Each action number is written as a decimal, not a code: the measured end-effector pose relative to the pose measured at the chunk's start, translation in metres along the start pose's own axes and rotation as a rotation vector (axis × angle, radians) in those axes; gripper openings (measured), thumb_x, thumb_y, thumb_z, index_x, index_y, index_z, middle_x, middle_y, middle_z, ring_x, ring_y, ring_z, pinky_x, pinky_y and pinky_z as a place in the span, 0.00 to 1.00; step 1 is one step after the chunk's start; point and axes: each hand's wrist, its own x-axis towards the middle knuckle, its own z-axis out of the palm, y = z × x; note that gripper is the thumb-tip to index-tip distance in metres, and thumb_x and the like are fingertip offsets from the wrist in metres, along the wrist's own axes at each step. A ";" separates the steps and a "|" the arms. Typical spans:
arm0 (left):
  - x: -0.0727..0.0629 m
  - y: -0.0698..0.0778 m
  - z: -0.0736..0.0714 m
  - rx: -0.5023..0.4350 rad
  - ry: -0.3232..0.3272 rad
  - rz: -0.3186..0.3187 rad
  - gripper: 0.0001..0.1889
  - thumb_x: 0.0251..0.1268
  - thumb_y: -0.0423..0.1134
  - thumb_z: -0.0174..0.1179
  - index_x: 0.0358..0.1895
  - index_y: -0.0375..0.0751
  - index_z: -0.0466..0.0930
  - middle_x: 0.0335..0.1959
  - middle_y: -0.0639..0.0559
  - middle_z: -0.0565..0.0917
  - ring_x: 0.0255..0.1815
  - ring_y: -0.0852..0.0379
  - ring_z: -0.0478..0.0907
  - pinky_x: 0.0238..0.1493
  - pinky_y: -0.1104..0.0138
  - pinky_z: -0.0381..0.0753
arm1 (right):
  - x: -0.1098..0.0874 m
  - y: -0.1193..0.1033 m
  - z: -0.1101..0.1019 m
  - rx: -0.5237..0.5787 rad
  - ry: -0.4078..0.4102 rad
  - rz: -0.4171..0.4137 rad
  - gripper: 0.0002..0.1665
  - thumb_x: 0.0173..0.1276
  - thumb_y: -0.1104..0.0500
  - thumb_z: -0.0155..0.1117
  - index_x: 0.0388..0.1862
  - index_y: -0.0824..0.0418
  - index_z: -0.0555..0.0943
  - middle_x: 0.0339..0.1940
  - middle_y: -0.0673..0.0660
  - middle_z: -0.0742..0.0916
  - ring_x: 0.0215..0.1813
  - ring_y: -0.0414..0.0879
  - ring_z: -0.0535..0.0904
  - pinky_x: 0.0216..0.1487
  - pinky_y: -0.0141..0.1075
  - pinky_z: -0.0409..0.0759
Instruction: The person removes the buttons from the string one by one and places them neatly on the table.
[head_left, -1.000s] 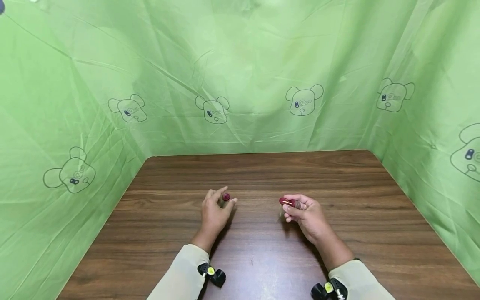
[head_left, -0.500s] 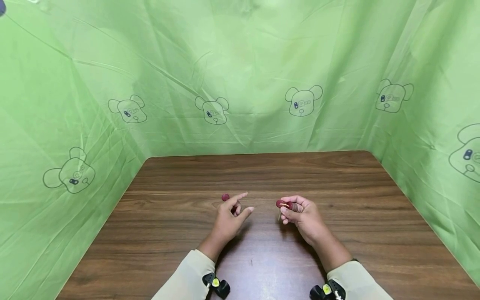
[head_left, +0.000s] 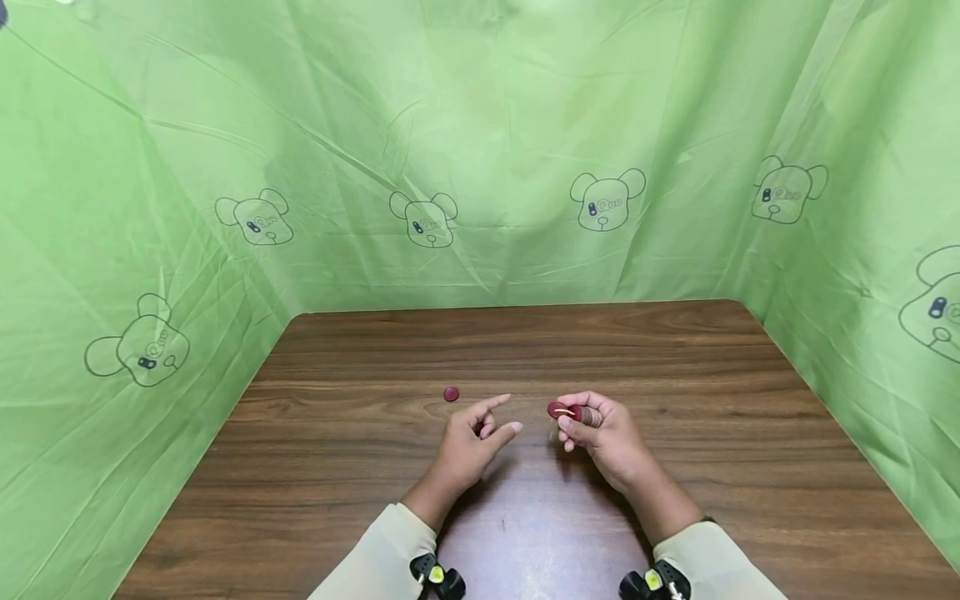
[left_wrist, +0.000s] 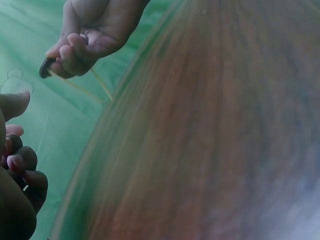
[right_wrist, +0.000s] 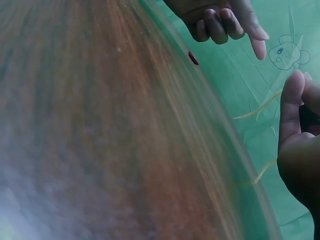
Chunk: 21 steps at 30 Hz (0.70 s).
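Observation:
My right hand [head_left: 611,437] pinches a dark red button [head_left: 557,409] between thumb and fingers. Behind it a row of dark red and brownish discs [head_left: 589,415] lies within the same grip. A thin yellow string crosses the button and hangs in loose lengths, clearest as the yellow string [right_wrist: 260,107] in the right wrist view. To the left, my left hand [head_left: 468,446] hovers over the table with index finger and thumb stretched toward the right hand, the other fingers curled in, and nothing visible between them. Another dark red button [head_left: 451,393] lies flat on the table just beyond the left hand.
The brown wood-grain table [head_left: 337,467] spreads beneath both hands. A green curtain [head_left: 510,125] with printed mouse-like heads surrounds its back and sides. Each wrist wears a small black camera, such as the left wrist camera [head_left: 447,582].
My left hand has left the button lying on the table and moved right, toward the right hand. The right hand has shifted slightly left with the buttons and string.

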 end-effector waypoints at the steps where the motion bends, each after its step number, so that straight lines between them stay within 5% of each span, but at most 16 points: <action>1: -0.001 0.001 0.001 -0.001 -0.009 -0.004 0.25 0.68 0.33 0.76 0.66 0.31 0.85 0.25 0.52 0.65 0.21 0.71 0.61 0.25 0.77 0.64 | 0.000 0.000 0.000 -0.001 -0.011 -0.005 0.13 0.74 0.75 0.67 0.53 0.65 0.83 0.39 0.50 0.92 0.33 0.39 0.87 0.33 0.28 0.86; 21: -0.006 0.002 0.010 -0.031 -0.116 0.020 0.27 0.68 0.31 0.75 0.69 0.28 0.82 0.25 0.57 0.68 0.21 0.72 0.64 0.25 0.77 0.66 | -0.004 0.004 0.011 -0.024 -0.072 0.006 0.13 0.74 0.76 0.66 0.52 0.64 0.82 0.36 0.49 0.92 0.30 0.37 0.85 0.32 0.27 0.85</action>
